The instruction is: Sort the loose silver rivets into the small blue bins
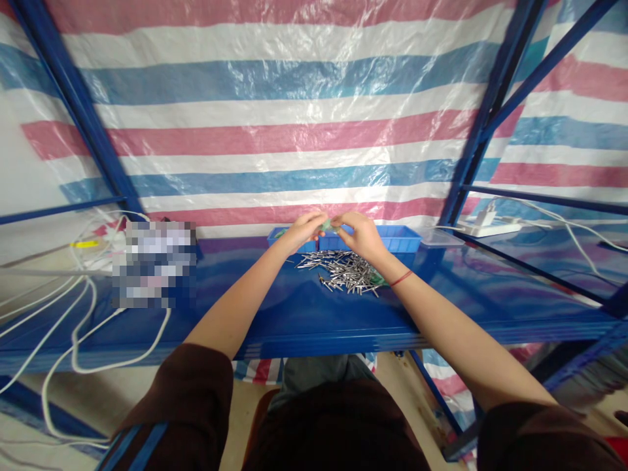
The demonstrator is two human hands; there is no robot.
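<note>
My left hand [305, 231] and my right hand [362, 233] are raised close together above the table's far side, fingers curled inward. Between their fingertips is a small, pale green, see-through piece [326, 226], perhaps thin plastic; its exact kind is too small to make out. Both hands appear to pinch it. Just below them spreads a loose pile of thin silver metal pins [349, 271], which look like blind rivets. A bit of green material [377, 280] lies at the pile's right side, partly covered. Behind the hands stand blue plastic bins [406, 240], partly hidden by them.
The blue metal table [294, 314] has upright posts on both sides. White cables [91, 314] trail over its left part beside a blurred object [154, 265]. A clear tray [441, 237] and a white power strip [490, 226] are at right. Striped sheeting [294, 118] hangs behind.
</note>
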